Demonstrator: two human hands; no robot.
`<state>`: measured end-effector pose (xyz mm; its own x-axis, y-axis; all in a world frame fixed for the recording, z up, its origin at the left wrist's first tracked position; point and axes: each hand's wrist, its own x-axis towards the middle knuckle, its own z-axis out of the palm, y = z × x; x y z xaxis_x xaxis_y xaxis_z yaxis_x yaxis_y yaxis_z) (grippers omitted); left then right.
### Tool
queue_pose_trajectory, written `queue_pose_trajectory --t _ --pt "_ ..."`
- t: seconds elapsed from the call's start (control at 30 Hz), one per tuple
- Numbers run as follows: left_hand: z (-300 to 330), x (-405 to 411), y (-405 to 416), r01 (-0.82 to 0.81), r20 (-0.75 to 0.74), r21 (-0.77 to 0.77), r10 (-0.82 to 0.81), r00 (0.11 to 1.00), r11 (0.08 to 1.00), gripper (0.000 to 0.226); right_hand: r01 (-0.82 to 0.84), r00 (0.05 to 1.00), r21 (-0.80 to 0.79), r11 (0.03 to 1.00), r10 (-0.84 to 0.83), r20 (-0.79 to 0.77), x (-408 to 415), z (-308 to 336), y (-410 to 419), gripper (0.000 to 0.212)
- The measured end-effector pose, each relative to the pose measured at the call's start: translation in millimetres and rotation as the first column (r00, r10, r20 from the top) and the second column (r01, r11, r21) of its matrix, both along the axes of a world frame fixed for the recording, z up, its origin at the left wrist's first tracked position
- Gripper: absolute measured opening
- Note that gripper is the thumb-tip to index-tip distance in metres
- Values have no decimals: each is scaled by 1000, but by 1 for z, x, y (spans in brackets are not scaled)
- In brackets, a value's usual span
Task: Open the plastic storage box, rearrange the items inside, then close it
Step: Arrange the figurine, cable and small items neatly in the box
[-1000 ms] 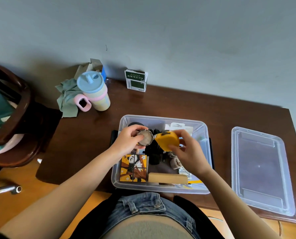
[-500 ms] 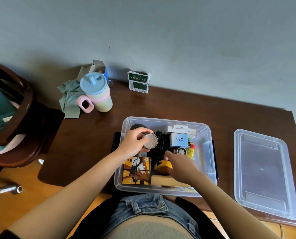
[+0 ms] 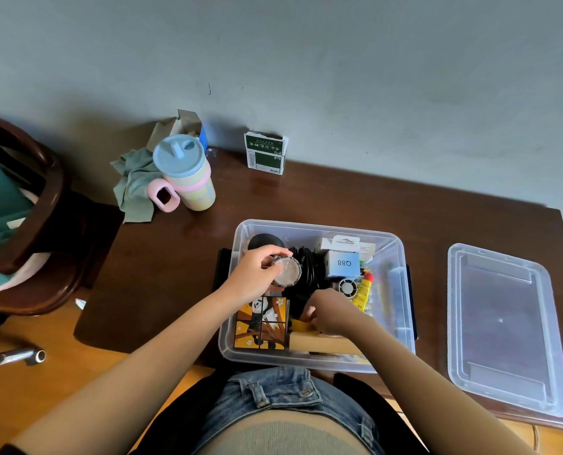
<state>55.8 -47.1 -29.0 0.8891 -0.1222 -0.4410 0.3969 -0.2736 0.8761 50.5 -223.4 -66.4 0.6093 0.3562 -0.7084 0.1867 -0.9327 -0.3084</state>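
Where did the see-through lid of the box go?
In the head view the lid lies flat on the brown table, on the right side, just beside the open storage box.

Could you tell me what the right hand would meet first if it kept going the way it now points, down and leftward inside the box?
Probably the yellow object beneath the right hand, beside the panda puzzle cube; depth is unclear.

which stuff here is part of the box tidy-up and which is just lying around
Part of the job:
storage box
lid, off, right of the box
round container in left hand
yellow item at right hand
panda picture cube
Q88 carton

Lying about:
lidded cup
green cloth
green-and-white packet
chair
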Motion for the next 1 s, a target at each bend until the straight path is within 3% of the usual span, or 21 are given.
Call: queue_pose_trajectory --t 0.13,0.23,0.37,0.5,0.6,0.73,0.8,0.9,1.0 --pt "-1 -1 -2 42 -17 28 -42 999 999 32 14 1000 -12 1000 -14 -2 -1 1 3 37" --pt "-2 0 -4 109 -15 68 -108 994 992 37 119 992 119 986 -113 -54 3 10 -6 29" --pt "-1 2 -14 120 -31 48 -119 992 992 34 439 896 315 841 -435 -88 13 33 -30 21" --pt "-2 7 -26 191 1 90 -192 981 977 27 526 850 408 746 -465 -246 14 49 -37 26" --pt "-1 10 -36 281 36 151 -290 957 948 26 531 838 430 730 -527 -140 12 54 -35 17" --pt "-1 12 -38 343 -65 79 -339 939 936 27 551 792 441 708 -610 -10 10 62 -47 14" --pt "-4 11 -37 494 -101 200 -484 869 846 30 572 771 434 697 -637 6 8 66 -57 14" --pt "-9 7 -44 695 -154 463 -723 674 549 38 579 761 415 702 -648 34 4 69 -71 14" --pt "-15 6 -56 721 -220 644 -841 495 256 32 587 753 413 696 -657 39 -2 70 -80 12"
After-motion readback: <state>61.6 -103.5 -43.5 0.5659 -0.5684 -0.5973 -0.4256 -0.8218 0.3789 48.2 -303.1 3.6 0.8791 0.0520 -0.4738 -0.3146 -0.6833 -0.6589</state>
